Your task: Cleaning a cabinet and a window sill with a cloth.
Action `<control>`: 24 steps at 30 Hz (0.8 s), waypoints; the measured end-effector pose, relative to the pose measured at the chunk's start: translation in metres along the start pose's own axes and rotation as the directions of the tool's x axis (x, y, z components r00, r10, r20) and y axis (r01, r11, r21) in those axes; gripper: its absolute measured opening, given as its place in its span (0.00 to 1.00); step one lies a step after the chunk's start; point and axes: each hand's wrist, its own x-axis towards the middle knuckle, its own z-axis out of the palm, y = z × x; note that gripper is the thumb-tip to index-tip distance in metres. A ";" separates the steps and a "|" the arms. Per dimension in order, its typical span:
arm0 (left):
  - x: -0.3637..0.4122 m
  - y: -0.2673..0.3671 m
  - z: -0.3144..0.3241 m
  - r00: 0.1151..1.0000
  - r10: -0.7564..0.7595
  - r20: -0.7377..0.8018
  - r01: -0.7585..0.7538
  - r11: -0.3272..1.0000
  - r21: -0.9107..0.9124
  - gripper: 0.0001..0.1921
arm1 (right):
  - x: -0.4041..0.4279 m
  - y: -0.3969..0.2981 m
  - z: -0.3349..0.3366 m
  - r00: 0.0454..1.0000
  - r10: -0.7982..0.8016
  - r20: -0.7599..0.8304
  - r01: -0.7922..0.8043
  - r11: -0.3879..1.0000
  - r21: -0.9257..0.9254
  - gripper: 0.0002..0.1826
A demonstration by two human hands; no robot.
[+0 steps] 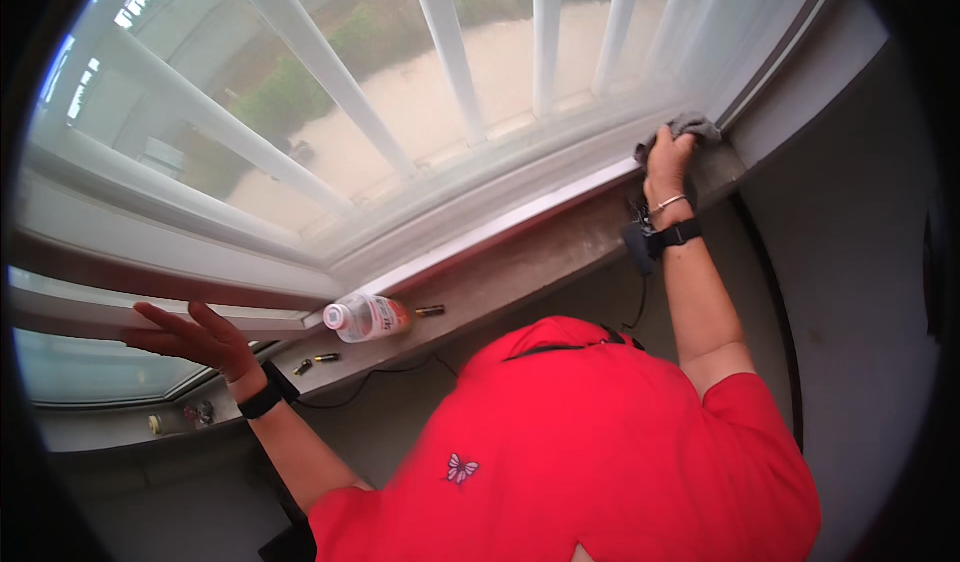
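Observation:
My right hand (pixel 670 160) grips a crumpled grey cloth (pixel 694 126) at the right corner of the window frame, where the sill meets the wall. My left hand (pixel 199 337) is spread, fingers apart, with its palm side near or against the white frame at the left; whether it touches cannot be told. Nothing is held in it. Between the hands runs the window's white bottom rail (pixel 510 224), above a grey sill (pixel 540 262). Both wrists wear black straps, and the right one also has a bracelet.
A clear plastic bottle (pixel 369 318) with a white cap lies on the sill beside a battery (pixel 430 310). Two more batteries (pixel 328 357) lie farther left. A small jar (pixel 166 423) is at the far left. White bars (pixel 450 51) stand behind the glass; a black cable (pixel 352 397) hangs below the sill.

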 end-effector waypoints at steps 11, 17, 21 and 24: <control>-0.001 -0.004 0.004 0.998 0.059 -0.028 -0.058 0.998 0.016 0.34 | -0.146 -0.036 0.005 0.854 -0.343 0.392 0.381 0.924 -0.023 0.22; -0.003 -0.015 0.000 0.995 0.082 -0.048 -0.081 0.996 0.026 0.33 | -0.180 -0.065 -0.002 0.617 -0.472 0.630 0.657 0.749 -0.082 0.20; -0.007 -0.016 0.006 0.997 0.054 -0.054 -0.052 0.998 0.040 0.32 | -0.190 -0.071 0.001 0.371 -0.542 0.754 0.783 0.619 0.059 0.09; -0.010 -0.014 0.012 0.997 0.047 -0.059 -0.042 0.995 0.087 0.32 | -0.185 -0.062 0.000 0.118 -0.596 0.794 0.895 0.411 0.175 0.09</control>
